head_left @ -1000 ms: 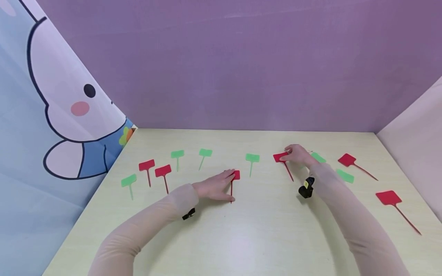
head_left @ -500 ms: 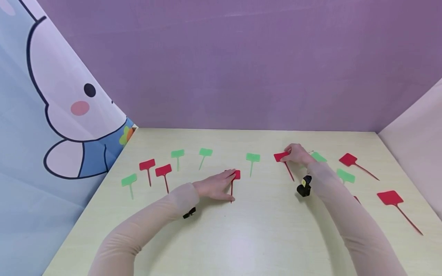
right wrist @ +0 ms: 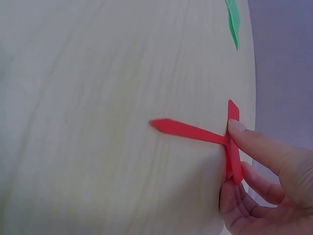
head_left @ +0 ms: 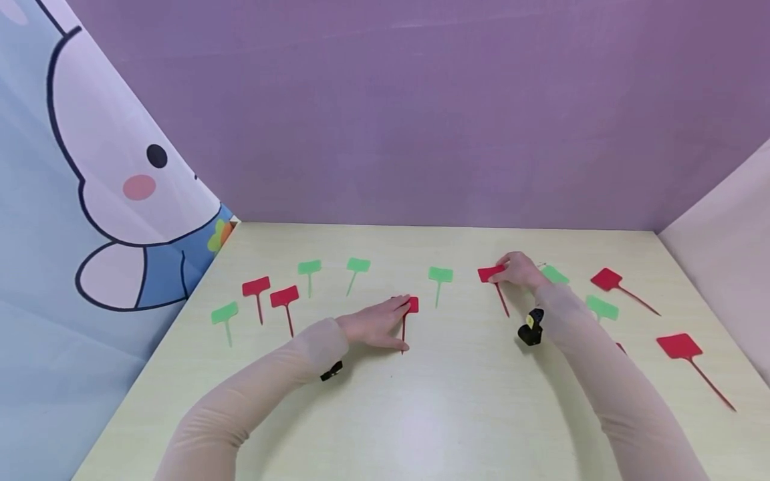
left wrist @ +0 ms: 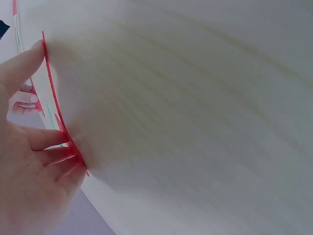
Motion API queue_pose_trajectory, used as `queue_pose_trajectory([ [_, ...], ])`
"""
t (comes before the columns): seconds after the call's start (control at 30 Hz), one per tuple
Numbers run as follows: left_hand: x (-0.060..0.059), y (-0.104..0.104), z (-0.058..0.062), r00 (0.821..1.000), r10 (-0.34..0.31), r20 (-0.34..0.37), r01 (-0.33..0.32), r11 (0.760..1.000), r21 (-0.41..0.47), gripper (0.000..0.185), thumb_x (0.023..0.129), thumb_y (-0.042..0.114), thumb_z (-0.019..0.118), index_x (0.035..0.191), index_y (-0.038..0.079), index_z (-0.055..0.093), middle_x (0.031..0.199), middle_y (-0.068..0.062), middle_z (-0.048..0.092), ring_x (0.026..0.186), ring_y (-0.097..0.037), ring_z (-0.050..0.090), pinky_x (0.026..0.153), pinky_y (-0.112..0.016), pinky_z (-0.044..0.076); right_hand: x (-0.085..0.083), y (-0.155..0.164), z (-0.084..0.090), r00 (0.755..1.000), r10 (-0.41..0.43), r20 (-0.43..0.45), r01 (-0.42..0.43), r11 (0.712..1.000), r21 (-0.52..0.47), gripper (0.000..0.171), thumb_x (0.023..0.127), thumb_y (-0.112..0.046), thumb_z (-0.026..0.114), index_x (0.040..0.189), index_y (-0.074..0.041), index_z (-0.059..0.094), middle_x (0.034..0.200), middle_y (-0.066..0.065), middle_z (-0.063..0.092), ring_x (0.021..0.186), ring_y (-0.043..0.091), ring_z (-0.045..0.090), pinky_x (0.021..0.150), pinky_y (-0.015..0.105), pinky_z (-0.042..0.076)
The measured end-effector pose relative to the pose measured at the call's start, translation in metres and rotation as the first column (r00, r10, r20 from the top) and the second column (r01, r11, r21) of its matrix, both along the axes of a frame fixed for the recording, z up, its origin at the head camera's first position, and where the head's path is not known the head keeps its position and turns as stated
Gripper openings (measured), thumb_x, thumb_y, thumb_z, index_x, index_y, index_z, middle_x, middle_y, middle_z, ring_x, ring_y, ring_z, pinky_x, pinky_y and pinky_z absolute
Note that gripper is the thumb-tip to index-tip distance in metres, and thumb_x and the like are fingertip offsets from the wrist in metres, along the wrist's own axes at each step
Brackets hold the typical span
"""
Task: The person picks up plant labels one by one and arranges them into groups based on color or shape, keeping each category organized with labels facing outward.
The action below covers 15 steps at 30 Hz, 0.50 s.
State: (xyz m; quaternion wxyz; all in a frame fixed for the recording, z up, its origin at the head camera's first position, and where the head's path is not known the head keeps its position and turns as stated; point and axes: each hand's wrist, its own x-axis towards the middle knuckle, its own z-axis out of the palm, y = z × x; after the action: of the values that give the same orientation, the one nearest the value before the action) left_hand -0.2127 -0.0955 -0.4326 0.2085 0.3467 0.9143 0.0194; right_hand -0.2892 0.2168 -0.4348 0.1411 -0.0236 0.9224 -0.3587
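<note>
Flat plastic plant labels lie on a pale table (head_left: 421,414). My left hand (head_left: 398,322) rests on a red label (head_left: 412,305), with the fingers laid over its head and the thumb by the tip of its stem. The left wrist view shows that red label (left wrist: 54,98) lying against the table under the left hand (left wrist: 29,161). Further right, my right hand (head_left: 511,270) pinches the head of another red label (head_left: 488,273). In the right wrist view the thumb sits on the label (right wrist: 190,131) and the right hand's (right wrist: 259,171) fingers curl at its edge.
To the left lie green labels (head_left: 440,274), (head_left: 357,265), (head_left: 309,268), (head_left: 224,312) and red ones (head_left: 255,287), (head_left: 284,296). To the right lie green labels (head_left: 555,274), (head_left: 601,307) and red ones (head_left: 605,278), (head_left: 678,345). A purple wall (head_left: 421,133) closes the back.
The right forearm has shifted slightly to the left, and its red label has barely moved. The left hand stays where it was.
</note>
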Motion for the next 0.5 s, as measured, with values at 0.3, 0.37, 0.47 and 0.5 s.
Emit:
queue_pose_trajectory([
  [0.3, -0.0008, 0.0, -0.0033, 1.0, 0.019, 0.019, -0.019, 1.0, 0.003, 0.089, 0.078, 0.054, 0.055, 0.141, 0.005, 0.016, 0.148, -0.006, 0.008, 0.134, -0.019, 0.01, 0.107, -0.029, 0.016, 0.0006, 0.0038, -0.0029, 0.999, -0.044, -0.023, 0.044, 0.999, -0.014, 0.04, 0.077, -0.011, 0.066, 0.107, 0.011, 0.052, 0.104, 0.024, 0.051, 0.09, 0.031, 0.045, 0.082, 0.038, 0.038],
  [0.37, -0.001, 0.0002, -0.0025, 1.0, 0.017, 0.021, -0.017, 1.0, 0.002, 0.089, 0.078, 0.054, 0.055, 0.141, 0.005, 0.016, 0.148, -0.006, 0.008, 0.134, -0.019, 0.01, 0.107, -0.03, 0.017, 0.0002, 0.0051, -0.0029, 0.998, -0.055, -0.021, 0.055, 0.998, -0.029, 0.038, 0.078, -0.009, 0.065, 0.108, 0.011, 0.053, 0.102, 0.024, 0.052, 0.087, 0.028, 0.046, 0.077, 0.032, 0.04],
  [0.47, -0.001, 0.0006, -0.0003, 1.0, 0.016, 0.025, -0.016, 1.0, 0.002, 0.09, 0.078, 0.054, 0.056, 0.141, 0.005, 0.016, 0.148, -0.007, 0.009, 0.134, -0.02, 0.011, 0.107, -0.03, 0.017, 0.002, 0.0057, -0.0025, 0.996, -0.087, 0.033, 0.09, 0.989, -0.12, 0.036, 0.08, -0.005, 0.062, 0.111, 0.011, 0.053, 0.105, 0.025, 0.052, 0.084, 0.022, 0.051, 0.073, 0.025, 0.046],
  [0.5, -0.0009, 0.0006, 0.0004, 1.0, 0.016, 0.025, -0.016, 1.0, 0.003, 0.09, 0.078, 0.054, 0.056, 0.141, 0.004, 0.016, 0.148, -0.007, 0.009, 0.134, -0.02, 0.011, 0.107, -0.03, 0.017, 0.0033, 0.0052, -0.002, 0.994, -0.094, 0.061, 0.103, 0.98, -0.171, 0.036, 0.081, -0.003, 0.06, 0.113, 0.011, 0.051, 0.108, 0.027, 0.051, 0.083, 0.02, 0.053, 0.072, 0.023, 0.048],
])
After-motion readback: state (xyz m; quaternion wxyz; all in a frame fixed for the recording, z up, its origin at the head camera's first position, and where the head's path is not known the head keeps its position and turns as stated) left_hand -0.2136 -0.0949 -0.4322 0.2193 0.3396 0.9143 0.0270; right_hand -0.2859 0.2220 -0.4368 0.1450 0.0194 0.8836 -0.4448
